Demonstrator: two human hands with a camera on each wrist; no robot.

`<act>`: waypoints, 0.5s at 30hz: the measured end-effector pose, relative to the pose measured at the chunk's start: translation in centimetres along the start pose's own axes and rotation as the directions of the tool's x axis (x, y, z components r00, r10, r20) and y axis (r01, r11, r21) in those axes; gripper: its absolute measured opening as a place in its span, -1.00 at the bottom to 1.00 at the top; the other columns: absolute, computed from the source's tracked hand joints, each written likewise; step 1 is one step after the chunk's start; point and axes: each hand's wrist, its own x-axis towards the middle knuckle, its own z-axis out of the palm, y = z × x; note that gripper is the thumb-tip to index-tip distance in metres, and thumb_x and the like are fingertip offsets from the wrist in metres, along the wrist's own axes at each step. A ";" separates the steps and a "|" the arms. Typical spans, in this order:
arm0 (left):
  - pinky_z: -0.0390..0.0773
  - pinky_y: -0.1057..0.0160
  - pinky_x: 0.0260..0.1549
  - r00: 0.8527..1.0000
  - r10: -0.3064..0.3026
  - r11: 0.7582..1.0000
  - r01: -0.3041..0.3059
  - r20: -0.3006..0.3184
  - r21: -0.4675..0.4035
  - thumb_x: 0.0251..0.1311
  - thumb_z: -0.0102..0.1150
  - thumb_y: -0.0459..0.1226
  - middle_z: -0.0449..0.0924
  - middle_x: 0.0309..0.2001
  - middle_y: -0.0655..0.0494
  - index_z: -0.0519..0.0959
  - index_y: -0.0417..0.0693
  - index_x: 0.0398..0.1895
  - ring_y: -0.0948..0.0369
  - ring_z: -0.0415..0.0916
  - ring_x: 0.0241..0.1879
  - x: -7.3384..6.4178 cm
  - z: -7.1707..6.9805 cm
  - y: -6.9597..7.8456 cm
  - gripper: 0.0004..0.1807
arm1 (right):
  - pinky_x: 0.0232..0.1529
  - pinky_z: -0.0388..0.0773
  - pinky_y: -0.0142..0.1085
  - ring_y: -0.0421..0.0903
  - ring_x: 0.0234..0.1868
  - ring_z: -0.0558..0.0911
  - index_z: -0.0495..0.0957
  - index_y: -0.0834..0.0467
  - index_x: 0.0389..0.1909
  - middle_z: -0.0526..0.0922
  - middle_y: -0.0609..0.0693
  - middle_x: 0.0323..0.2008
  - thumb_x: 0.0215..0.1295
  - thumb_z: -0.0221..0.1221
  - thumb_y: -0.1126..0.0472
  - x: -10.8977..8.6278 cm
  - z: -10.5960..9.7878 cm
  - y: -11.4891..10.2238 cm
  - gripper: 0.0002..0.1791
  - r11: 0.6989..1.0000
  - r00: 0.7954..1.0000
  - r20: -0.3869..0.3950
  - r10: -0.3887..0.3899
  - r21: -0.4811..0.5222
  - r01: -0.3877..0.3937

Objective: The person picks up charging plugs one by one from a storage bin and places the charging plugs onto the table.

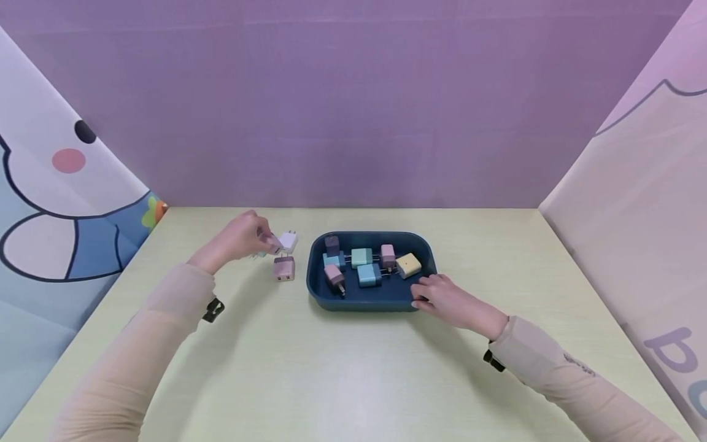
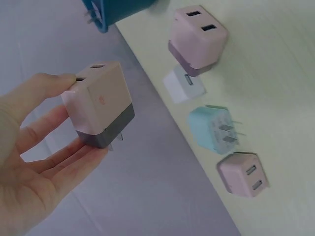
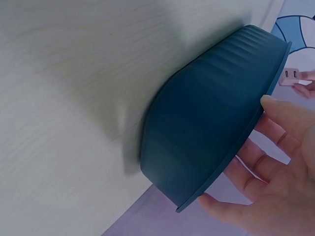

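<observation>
My left hand (image 1: 236, 238) pinches a pink charger plug (image 2: 100, 101) with a dark base, two USB slots and metal prongs, held above the table left of the tray. Below and around it lie a pink charger with a purple base (image 1: 284, 269), a white charger (image 1: 288, 241), a light blue charger (image 2: 210, 129) and another pink one (image 2: 242, 174). At the front right corner of a dark blue tray (image 3: 206, 113), my right hand (image 1: 454, 304) grips the rim between thumb and fingers. Several chargers in pink, blue, green and yellow lie inside, including a yellow charger (image 1: 409, 266).
The tray stands on a pale wood-look table (image 1: 353, 368). A purple backdrop (image 1: 353, 110) rises behind the far edge, with printed cartoon panels at the left and right sides.
</observation>
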 end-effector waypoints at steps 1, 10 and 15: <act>0.38 0.18 -0.40 1.000 -0.006 1.000 0.006 -0.003 -0.003 -0.16 0.26 -0.38 0.41 -0.40 -0.11 0.53 -0.37 -0.38 0.08 0.33 -0.39 -0.1 0.1 -0.2 -0.75 | -0.35 0.15 -0.30 -0.21 -0.52 0.21 0.31 0.04 -0.59 0.22 -0.20 -0.61 0.15 0.13 0.21 0.0 0.0 0.0 -0.78 1.000 1.000 0.001 0.001 -0.001 -0.001; 0.39 0.19 -0.41 0.999 -0.047 0.998 0.046 -0.028 -0.046 -0.12 0.25 -0.36 0.43 -0.41 -0.13 0.54 -0.39 -0.40 0.07 0.33 -0.39 -0.6 1.0 -2.1 -0.77 | -0.36 0.15 -0.30 -0.20 -0.52 0.21 0.31 0.04 -0.59 0.22 -0.19 -0.61 0.15 0.14 0.22 0.0 0.0 -0.1 -0.79 1.000 1.000 -0.003 0.005 -0.003 -0.005; 0.37 0.16 -0.39 0.998 -0.058 0.997 0.056 -0.037 -0.055 -0.11 0.25 -0.35 0.46 -0.44 -0.10 0.53 -0.37 -0.44 0.07 0.31 -0.38 -0.8 1.5 -3.2 -0.79 | -0.35 0.15 -0.30 -0.20 -0.52 0.21 0.31 0.04 -0.58 0.22 -0.19 -0.61 0.16 0.13 0.22 0.0 0.0 0.0 -0.79 1.000 1.000 0.002 0.006 -0.004 -0.006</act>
